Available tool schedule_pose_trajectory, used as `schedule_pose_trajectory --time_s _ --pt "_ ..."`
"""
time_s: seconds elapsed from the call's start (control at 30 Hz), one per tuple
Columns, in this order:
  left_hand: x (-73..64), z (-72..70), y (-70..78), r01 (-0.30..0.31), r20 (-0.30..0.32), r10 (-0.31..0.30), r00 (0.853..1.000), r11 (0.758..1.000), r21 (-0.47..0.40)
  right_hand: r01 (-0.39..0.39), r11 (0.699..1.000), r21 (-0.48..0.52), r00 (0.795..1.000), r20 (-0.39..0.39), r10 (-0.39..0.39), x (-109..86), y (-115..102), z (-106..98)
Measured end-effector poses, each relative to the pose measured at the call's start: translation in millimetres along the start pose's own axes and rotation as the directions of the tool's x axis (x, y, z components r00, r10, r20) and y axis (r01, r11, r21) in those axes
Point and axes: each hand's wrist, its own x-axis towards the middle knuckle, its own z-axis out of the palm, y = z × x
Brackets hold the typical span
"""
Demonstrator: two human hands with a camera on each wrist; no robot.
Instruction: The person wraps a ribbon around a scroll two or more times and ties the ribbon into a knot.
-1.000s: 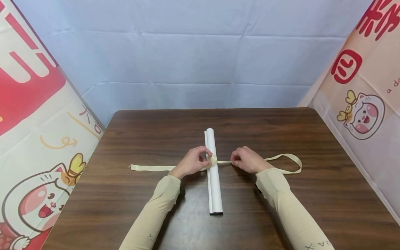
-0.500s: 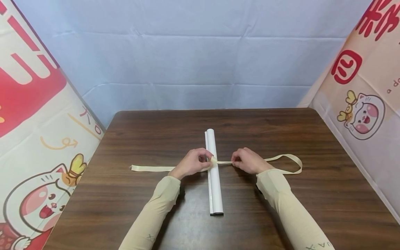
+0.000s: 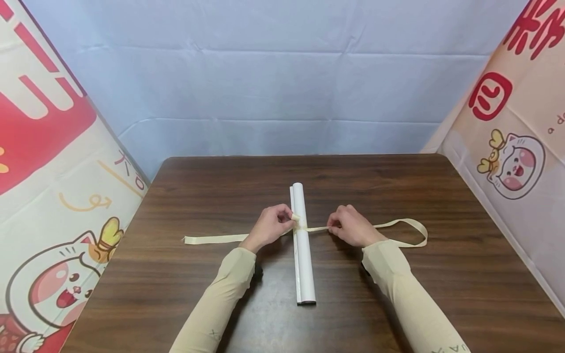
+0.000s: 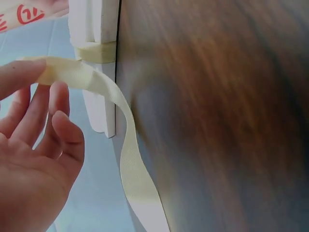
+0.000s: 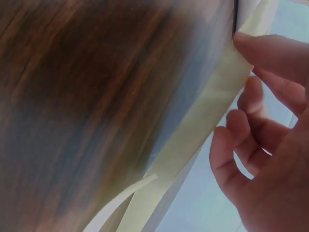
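Note:
A white roll [image 3: 305, 269] with a dark near end lies lengthwise on the table, a cream ribbon [image 3: 318, 229] wrapped across its middle. In the left wrist view the ribbon band [image 4: 99, 52] goes round the roll. My left hand [image 3: 270, 226], just left of the roll, pinches a part of the ribbon [image 4: 111, 89] between thumb and a finger; that part curves away towards the lower edge. To the right of the roll, my right hand [image 3: 350, 225] pinches the other stretch of ribbon [image 5: 207, 108], which runs flat between its fingertips and the roll.
A brown wood-grain table [image 3: 212, 196] holds everything. One ribbon tail [image 3: 212, 239] stretches out to the left, and a ribbon loop [image 3: 417, 230] lies right of the right wrist. Pale cloth [image 3: 273, 88] hangs behind; printed banners [image 3: 48, 274] flank both sides.
My left fingers have shifted slightly left and up from the roll's middle with the pinched ribbon, so the band on the roll shows more. The right hand has hardly moved.

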Motion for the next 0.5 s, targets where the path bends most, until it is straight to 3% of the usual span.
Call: schedule_pose_trajectory --time_s 0.23,0.5 --pt "1.3 2.5 3.8 0.02 -0.034 -0.02 0.999 1.0 -0.012 -0.037 0.999 0.003 0.999 -0.022 0.037 -1.4 -0.9 -2.0" --pt "3.7 6.9 5.8 0.014 -0.096 -0.014 0.995 1.0 0.003 -0.102 0.995 0.009 0.986 -0.131 0.102 -0.2 -5.5 -8.3"
